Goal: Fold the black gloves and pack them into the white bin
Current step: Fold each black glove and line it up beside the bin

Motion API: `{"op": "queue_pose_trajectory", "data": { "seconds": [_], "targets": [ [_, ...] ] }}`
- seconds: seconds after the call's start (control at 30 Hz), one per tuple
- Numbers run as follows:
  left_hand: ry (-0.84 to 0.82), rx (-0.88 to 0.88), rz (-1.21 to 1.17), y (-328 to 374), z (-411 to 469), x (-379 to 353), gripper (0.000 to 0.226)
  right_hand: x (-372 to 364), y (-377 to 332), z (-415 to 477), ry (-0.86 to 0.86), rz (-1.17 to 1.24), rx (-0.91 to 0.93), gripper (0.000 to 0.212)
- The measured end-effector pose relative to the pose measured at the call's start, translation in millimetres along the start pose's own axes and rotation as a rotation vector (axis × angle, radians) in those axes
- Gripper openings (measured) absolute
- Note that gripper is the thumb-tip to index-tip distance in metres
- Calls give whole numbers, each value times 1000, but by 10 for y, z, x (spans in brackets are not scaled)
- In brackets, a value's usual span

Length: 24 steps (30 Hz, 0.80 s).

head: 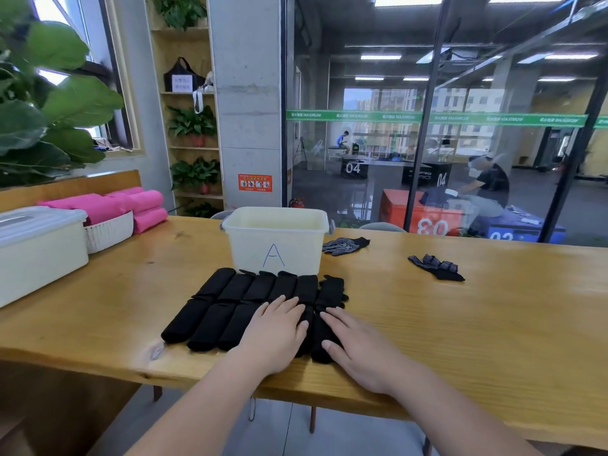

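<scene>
Pressure is what this step asks of you: your left hand (276, 330) and right hand (358, 350) lie side by side on the near row of folded black gloves (230, 301), each grip spread flat, fingers straight, pinching nothing; the bundle under the right hand, at the row's right end, looks like the one being set. Press evenly from heel to fingertips so the fold holds and does not spring open; keep its long side parallel to its neighbours.

The bundles sit in two rows at 12 o'clock from you; the far row reaches the front wall of the white bin (250, 251), marked A, whose floor is hidden from here. On the tabletop (477, 324) a dotted glove (345, 245) lies unfolded at 1 o'clock, just beside the bin; a second dotted glove (437, 268) lies at 2 o'clock, well apart.

Mind the near edge; the front row's ends lie close to it, and a sideways shove could tip one off. Open room lies at 3 o'clock; at 10 o'clock a lidded box (39, 251) and a basket (108, 232) of pink rolls (144, 202) close the way.
</scene>
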<state>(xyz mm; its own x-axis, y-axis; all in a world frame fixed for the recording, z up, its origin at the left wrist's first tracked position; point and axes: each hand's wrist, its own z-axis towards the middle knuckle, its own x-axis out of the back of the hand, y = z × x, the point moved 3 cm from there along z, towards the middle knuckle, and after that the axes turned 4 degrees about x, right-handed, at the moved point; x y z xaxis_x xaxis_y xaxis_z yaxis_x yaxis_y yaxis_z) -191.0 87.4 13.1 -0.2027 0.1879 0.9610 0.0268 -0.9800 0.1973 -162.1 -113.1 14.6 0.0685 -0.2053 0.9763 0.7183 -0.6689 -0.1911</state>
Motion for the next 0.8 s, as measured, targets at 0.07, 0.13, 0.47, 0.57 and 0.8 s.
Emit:
{"op": "queue_pose_trajectory", "data": {
  "seconds": [0.07,0.13,0.47,0.57,0.8],
  "targets": [
    [0,4,1,2,-8,-11,55,-11,-8,13,-2,-30,-1,66],
    [0,2,-2,8,-4,-10,55,-15,-12,16,-1,-45,-1,66],
    [9,-34,-36,186,124,48,59,141,239,-82,26,108,-8,64],
    [4,-57,-36,342,203,21,61,197,392,-142,22,98,-41,66],
    [-31,-147,15,911,415,-115,64,305,868,-329,51,74,-129,72]
  ]
}}
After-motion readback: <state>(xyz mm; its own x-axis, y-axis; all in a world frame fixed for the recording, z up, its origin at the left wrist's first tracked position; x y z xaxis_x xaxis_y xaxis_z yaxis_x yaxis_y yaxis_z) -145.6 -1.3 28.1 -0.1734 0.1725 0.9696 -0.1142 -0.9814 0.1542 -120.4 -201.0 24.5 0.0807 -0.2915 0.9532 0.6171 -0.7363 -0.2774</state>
